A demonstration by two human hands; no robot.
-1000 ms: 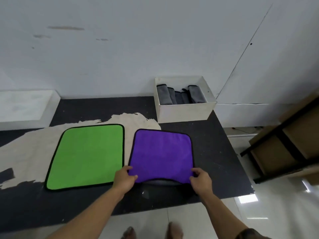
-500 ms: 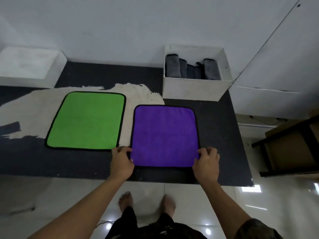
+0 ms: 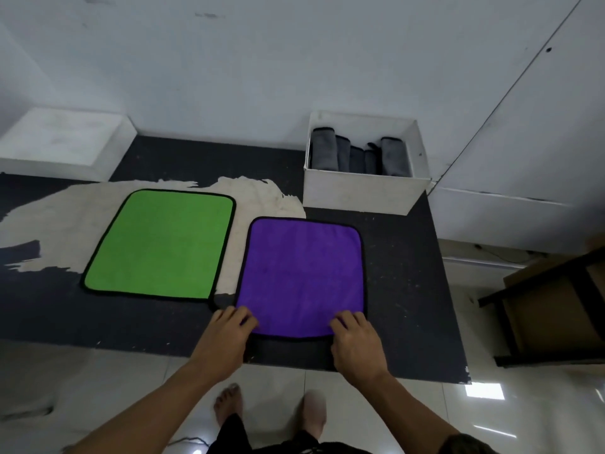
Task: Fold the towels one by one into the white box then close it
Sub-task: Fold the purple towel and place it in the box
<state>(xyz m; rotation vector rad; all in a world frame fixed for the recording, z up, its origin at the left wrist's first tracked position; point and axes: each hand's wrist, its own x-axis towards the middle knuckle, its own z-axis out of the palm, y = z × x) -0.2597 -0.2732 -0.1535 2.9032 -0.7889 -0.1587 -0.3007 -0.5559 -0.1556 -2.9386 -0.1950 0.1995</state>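
— Where's the purple towel [image 3: 301, 276]?
— Flat on the table [image 3: 402, 290], dead ahead of both hands. The box [image 3: 360, 191] sits beyond its far right corner.
— And the hands?
— Left hand [image 3: 229, 332] pinches its near left corner, right hand [image 3: 355, 339] the near right, equally close. I'd fold away, toward the far edge.

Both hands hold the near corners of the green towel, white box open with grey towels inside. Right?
Wrong towel. The head view shows the left hand and right hand holding the near corners of the purple towel; the green towel lies untouched beside it. The rest stands: the white box is open with grey towels inside.
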